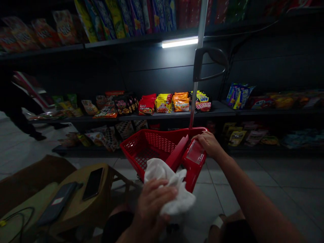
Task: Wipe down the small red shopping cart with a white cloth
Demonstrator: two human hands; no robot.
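Note:
A red plastic shopping basket (162, 135) with a tall metal pole (197, 91) and a grey handle (211, 64) stands tilted on the floor before me. My right hand (209, 143) grips its rim near the foot of the pole, fingers curled over the edge. Close to the basket's near side, my left hand (154, 202) is closed on a crumpled white cloth (174, 189). The cloth covers part of the near rim; I cannot tell whether it touches the basket.
A stool (101, 195) at left bears a phone (93, 183) and a dark power bank-like slab (59, 200). Behind it sits an open cardboard box (50, 172). Snack-packed shelves (177, 116) run across the back. A person in dark clothes (17, 108) stands at far left.

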